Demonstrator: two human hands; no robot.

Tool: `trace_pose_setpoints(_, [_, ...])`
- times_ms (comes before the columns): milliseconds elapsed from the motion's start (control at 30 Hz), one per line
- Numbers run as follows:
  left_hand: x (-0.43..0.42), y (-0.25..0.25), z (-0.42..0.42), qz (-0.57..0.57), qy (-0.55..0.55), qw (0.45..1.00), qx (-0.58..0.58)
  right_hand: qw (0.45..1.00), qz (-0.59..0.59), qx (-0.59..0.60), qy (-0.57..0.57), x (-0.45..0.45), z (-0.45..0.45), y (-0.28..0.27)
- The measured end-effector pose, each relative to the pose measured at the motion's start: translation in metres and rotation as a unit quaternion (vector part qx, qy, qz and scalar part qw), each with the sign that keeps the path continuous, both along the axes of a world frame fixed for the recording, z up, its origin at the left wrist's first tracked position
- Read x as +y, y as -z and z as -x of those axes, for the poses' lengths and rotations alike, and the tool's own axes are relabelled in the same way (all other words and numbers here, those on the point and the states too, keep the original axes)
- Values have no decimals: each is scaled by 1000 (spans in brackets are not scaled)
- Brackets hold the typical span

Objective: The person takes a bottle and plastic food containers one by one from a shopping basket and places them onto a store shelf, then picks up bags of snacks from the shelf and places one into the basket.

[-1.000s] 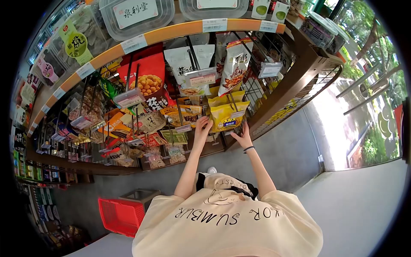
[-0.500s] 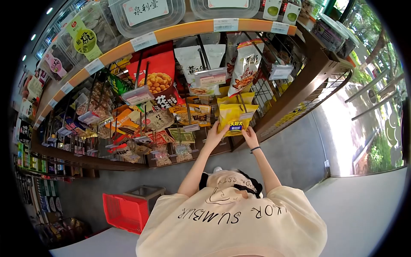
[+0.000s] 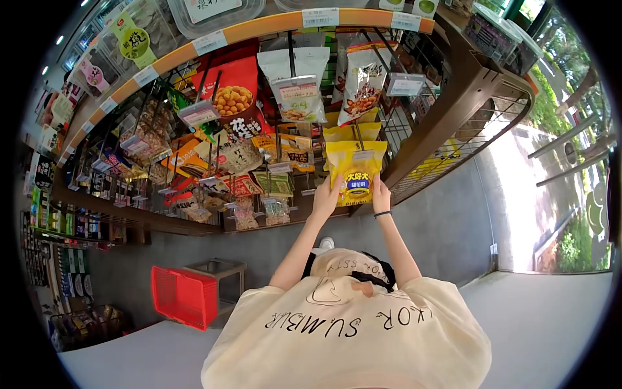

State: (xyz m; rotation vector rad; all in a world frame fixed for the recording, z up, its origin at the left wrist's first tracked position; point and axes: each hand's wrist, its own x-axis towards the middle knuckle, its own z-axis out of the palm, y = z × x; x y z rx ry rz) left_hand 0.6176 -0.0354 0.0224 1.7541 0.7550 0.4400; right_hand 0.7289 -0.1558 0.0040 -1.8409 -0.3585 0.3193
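A yellow snack bag (image 3: 357,174) with a blue label hangs upright at a display hook, its top edge around the hook's price tag. My left hand (image 3: 328,196) grips the bag's left side, fingers partly behind it. On the opposite side, my right hand (image 3: 381,196) pinches the edge, with a dark band on its wrist. Another yellow bag (image 3: 337,133) hangs directly behind. Above are a white and red snack bag (image 3: 364,79) and a pale grey bag (image 3: 301,107). Whether the held bag is still on the hook I cannot tell.
Other hooks hold a red snack bag (image 3: 249,84) and several smaller packets. Plastic tubs (image 3: 214,16) line the shelf above. A brown rack post (image 3: 447,123) with wire sides stands at the right. On the floor, a red basket (image 3: 184,297) sits beside a low stool (image 3: 227,267).
The yellow bag now faces me more fully and its lower part shows. Both hands have stayed on its sides. The whole view has shifted slightly.
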Motion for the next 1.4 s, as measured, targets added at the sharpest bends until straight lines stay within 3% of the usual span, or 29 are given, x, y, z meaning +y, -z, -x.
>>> trace_pose_setpoints(433, [-21,-16,7,-50,-71,996,22,996,-49,79,-15,-13,5,-5])
trace_pose_setpoints(667, [-35,-34,14,-103,-83,991,5,996,-15,65,-55,-28,7,-29])
trace_pose_setpoints(967, [-46,-40,25,-62,-95,993,30,995,16,53,-82,-35,14,-47])
trace_pose_setpoints(1200, [-83,-32,48,-58,-107,990,69,994,38,9,-102,-64,32,-28])
trace_pose_setpoints(1400, [-127,-6,74,-86,-131,987,33,991,36,30,-123,-101,52,-3])
